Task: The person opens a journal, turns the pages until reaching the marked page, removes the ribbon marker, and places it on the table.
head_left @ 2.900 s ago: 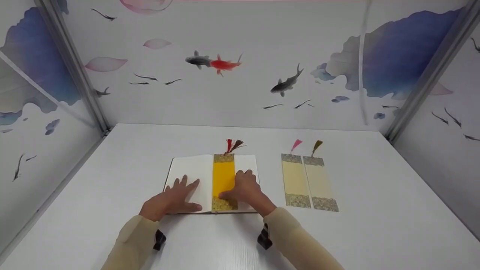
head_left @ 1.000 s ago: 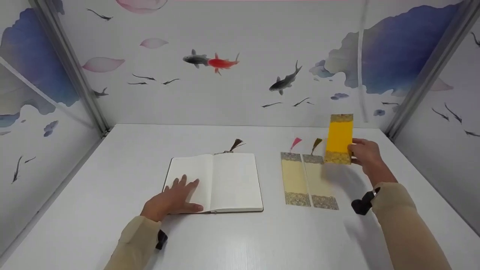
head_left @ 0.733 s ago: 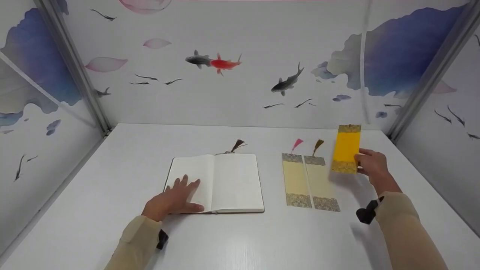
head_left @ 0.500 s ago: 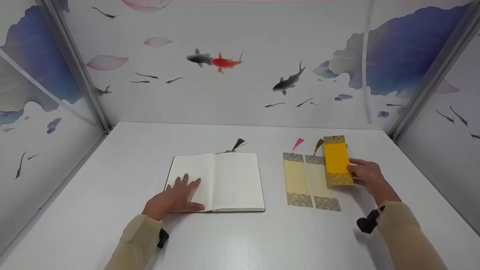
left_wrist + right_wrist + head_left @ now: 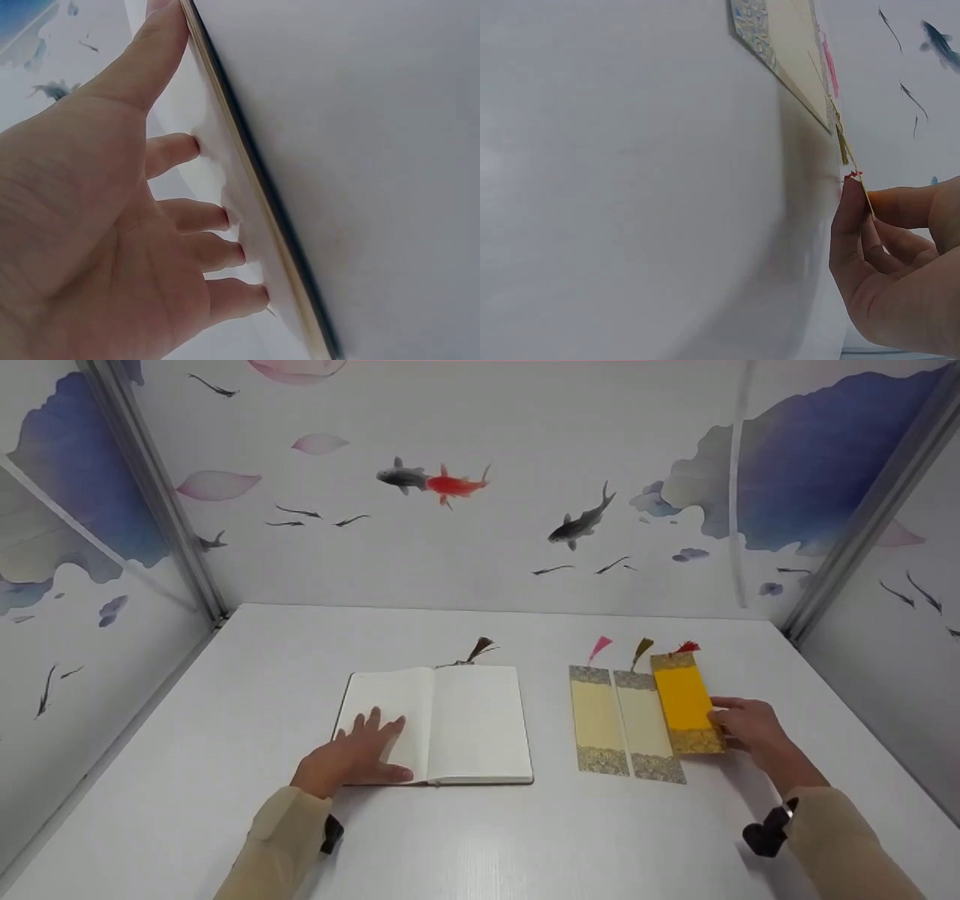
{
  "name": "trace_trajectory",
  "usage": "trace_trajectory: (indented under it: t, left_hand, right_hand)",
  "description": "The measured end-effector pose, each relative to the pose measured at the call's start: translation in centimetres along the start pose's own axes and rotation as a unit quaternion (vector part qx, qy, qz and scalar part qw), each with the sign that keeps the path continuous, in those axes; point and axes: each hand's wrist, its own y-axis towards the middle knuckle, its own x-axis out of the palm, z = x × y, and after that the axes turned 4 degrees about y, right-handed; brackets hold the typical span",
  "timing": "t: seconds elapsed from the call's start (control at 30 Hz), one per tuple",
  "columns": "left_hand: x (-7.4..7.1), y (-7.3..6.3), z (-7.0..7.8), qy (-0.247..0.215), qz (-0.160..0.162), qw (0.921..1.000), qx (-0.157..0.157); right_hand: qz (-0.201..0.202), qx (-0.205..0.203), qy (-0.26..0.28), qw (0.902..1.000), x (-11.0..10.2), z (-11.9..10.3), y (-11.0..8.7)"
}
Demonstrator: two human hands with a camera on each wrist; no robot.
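Sitting on a white table (image 5: 465,840): open notebook (image 5: 476,727), then two pale bookmarks (image 5: 602,720) at 3 o'clock, between it and the yellow bookmark (image 5: 683,697). Left hand (image 5: 356,754) lies fingers-apart at the notebook's 8 o'clock; right hand (image 5: 752,725) pinches yellow's 4 o'clock edge. Versus a moment ago, yellow's nudged toward 5 o'clock, red tassel (image 5: 688,646) showing more.

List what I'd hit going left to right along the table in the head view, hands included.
Left hand → open notebook's right page → first cream bookmark with pink tassel → second cream bookmark with olive tassel → yellow bookmark → right hand.
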Motion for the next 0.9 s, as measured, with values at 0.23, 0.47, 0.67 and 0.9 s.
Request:
trace_trajectory:
  t: [0.23, 0.47, 0.67, 0.9]
  left_hand:
    - [-0.1, -0.2, 0.0, -0.006, -0.004, 0.9999, 0.01]
    - [0.1, -0.1, -0.1, -0.002, -0.007, 0.9999, 0.013]
    - [0.1, 0.0, 0.0, -0.007, -0.007, 0.9999, 0.014]
    - [0.0, 0.0, -0.1, -0.014, 0.0, 0.9998, 0.013]
  right_hand:
    - [0.017, 0.009, -0.019, 0.9996, 0.1, 1.0, -1.0]
    - [0.056, -0.002, -0.111, 0.9922, 0.8, 0.7, -2.1]
    - [0.072, -0.02, -0.174, 0.9819, 1.1, 0.5, -2.9]
    - [0.066, -0.03, -0.216, 0.9737, 1.4, 0.1, -3.2]
